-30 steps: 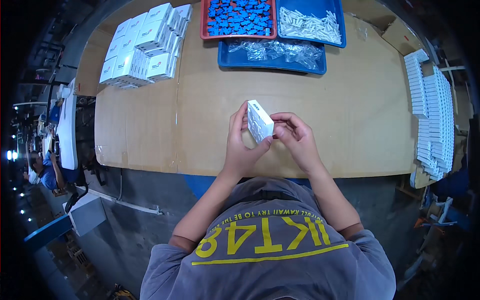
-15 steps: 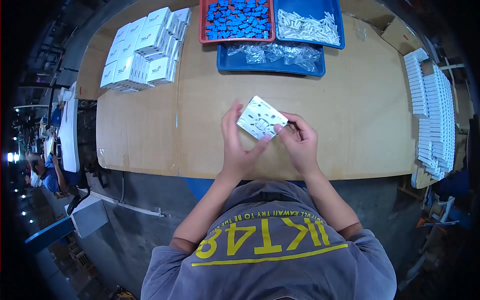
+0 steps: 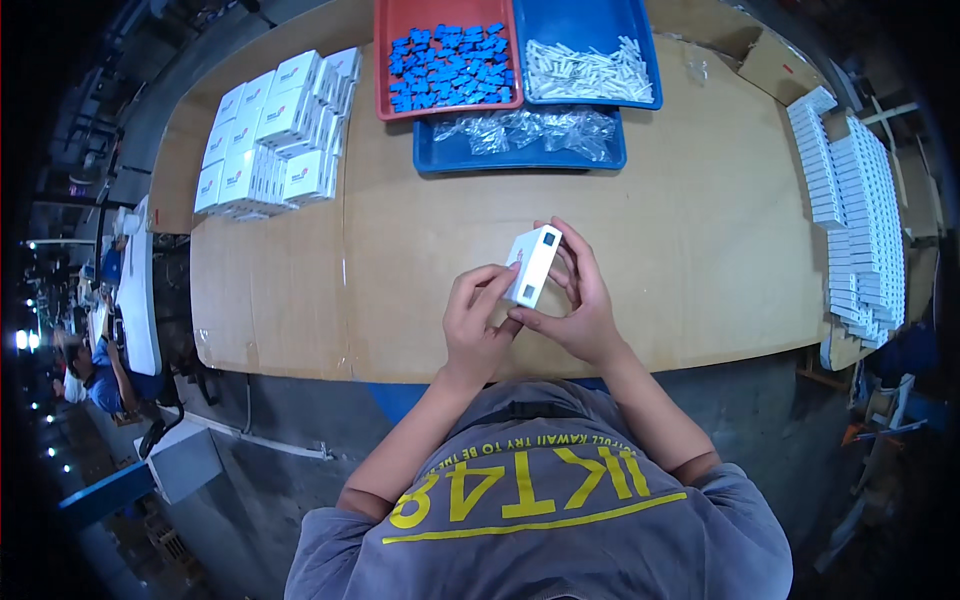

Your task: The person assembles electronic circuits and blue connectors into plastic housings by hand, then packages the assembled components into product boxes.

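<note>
A small white carton (image 3: 533, 265) is held upright over the near edge of the brown table (image 3: 680, 240). My left hand (image 3: 478, 325) grips its left side with thumb and fingers. My right hand (image 3: 578, 300) wraps its right side and back. One narrow face of the carton, with a small dark mark, points up toward the camera.
A pile of closed white cartons (image 3: 270, 135) lies at the far left. A red tray of blue parts (image 3: 447, 62), a blue tray of white parts (image 3: 590, 65) and a blue tray of clear bags (image 3: 520, 135) stand at the back. Flat white carton blanks (image 3: 855, 210) are stacked at the right. Another person (image 3: 95, 370) sits far left.
The carton has been turned in both hands, from its broad face up to a narrow side up. Both hands have stayed in about the same place.
</note>
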Demonstrator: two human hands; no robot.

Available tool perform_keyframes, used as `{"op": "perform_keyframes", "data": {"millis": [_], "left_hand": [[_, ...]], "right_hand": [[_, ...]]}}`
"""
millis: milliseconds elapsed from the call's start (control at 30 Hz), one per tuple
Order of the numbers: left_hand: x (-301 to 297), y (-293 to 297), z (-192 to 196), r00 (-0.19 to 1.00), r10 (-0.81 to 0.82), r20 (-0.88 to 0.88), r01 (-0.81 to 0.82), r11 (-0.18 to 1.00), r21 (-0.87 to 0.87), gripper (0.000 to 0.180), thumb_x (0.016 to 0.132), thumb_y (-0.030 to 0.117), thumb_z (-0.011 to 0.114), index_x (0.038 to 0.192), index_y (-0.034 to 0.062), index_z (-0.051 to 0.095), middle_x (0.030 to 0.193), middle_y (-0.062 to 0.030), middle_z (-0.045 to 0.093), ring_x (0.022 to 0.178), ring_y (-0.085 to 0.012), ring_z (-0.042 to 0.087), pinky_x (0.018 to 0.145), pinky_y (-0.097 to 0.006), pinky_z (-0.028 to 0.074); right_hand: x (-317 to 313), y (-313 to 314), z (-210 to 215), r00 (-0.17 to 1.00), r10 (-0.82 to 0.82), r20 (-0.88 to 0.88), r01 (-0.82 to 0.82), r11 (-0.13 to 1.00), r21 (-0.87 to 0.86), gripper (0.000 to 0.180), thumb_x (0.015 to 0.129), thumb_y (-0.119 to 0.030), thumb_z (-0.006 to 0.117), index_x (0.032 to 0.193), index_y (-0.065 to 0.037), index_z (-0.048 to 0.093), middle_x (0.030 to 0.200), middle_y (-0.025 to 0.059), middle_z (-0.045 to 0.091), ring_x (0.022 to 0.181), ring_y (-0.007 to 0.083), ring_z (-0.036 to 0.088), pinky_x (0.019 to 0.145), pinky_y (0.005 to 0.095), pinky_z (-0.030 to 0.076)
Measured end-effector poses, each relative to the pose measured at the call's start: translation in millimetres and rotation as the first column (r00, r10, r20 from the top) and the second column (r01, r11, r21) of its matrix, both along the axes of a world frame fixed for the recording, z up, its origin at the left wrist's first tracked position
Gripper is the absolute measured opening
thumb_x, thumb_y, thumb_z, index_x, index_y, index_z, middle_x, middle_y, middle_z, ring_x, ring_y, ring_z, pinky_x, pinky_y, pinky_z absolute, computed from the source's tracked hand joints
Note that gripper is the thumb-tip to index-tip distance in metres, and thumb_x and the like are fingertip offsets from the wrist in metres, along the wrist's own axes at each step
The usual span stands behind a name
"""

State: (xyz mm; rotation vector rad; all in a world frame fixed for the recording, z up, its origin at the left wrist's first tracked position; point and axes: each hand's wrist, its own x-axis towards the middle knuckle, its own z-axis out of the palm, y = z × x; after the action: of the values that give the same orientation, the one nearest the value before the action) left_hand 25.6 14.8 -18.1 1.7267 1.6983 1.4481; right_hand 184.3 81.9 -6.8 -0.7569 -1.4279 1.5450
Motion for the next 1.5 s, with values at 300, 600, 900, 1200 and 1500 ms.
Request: {"op": "perform_keyframes", "data": {"millis": [300, 600, 900, 1200, 1500], "left_hand": [[7.8, 4.7, -15.3, 0.993, -0.095, 0.075, 0.105, 0.983, -0.15, 0.064, 0.082, 0.006, 0.082, 0.141, 0.0002, 0.058, 0.126, -0.0162, 0.063, 0.117, -0.0298, 0.062, 0.103, -0.041, 0.05], [32.3, 32.8, -41.7, 0.969, -0.242, 0.041, 0.244, 0.935, -0.257, 0.048, 0.089, 0.003, 0.075, 0.135, -0.0005, 0.061, 0.126, -0.0169, 0.063, 0.114, -0.0299, 0.063, 0.102, -0.041, 0.05], [60.4, 53.3, -65.2, 0.933, -0.306, -0.189, 0.261, 0.937, -0.231, 0.046, 0.087, 0.012, 0.074, 0.131, 0.0056, 0.064, 0.129, -0.0132, 0.061, 0.127, -0.0338, 0.051, 0.111, -0.048, 0.035], [70.8, 69.0, -77.2, 0.887, -0.3, -0.351, 0.176, 0.923, -0.343, 0.054, 0.085, 0.029, 0.077, 0.133, 0.0094, 0.062, 0.144, -0.0192, 0.049, 0.134, -0.0417, 0.045, 0.111, -0.056, 0.032], [70.7, 77.6, -80.4, 0.838, -0.296, -0.458, 0.148, 0.932, -0.332, 0.058, 0.079, 0.033, 0.081, 0.129, 0.0096, 0.064, 0.144, -0.0222, 0.05, 0.135, -0.0446, 0.045, 0.109, -0.059, 0.037]], "right_hand": [[44.5, 54.0, -7.1, 0.933, -0.128, 0.336, -0.016, 0.918, 0.395, 0.094, 0.072, -0.013, 0.092, 0.151, -0.004, 0.041, 0.151, 0.0195, 0.047, 0.143, 0.0334, 0.048, 0.118, 0.0462, 0.041], [205.4, 147.0, -72.5, 0.712, -0.532, 0.458, 0.472, 0.846, 0.249, 0.099, 0.072, -0.013, 0.092, 0.154, -0.009, 0.037, 0.149, 0.0149, 0.047, 0.138, 0.029, 0.052, 0.106, 0.0442, 0.053], [392.6, 305.0, -43.0, 0.246, -0.906, 0.344, 0.822, 0.383, 0.422, 0.102, 0.075, -0.031, 0.094, 0.154, 0.0, 0.037, 0.141, 0.0186, 0.056, 0.133, 0.03, 0.055, 0.106, 0.0441, 0.05], [526.3, 476.8, 7.1, 0.12, -0.923, 0.366, 0.834, 0.294, 0.467, 0.111, 0.069, -0.049, 0.095, 0.149, 0.009, 0.044, 0.136, 0.0263, 0.062, 0.126, 0.0348, 0.063, 0.107, 0.0408, 0.049], [570.9, 558.1, -5.4, 0.029, -0.875, 0.484, 0.793, 0.315, 0.522, 0.11, 0.068, -0.051, 0.095, 0.147, 0.009, 0.048, 0.134, 0.0264, 0.065, 0.123, 0.0354, 0.065, 0.106, 0.0413, 0.05]]}}
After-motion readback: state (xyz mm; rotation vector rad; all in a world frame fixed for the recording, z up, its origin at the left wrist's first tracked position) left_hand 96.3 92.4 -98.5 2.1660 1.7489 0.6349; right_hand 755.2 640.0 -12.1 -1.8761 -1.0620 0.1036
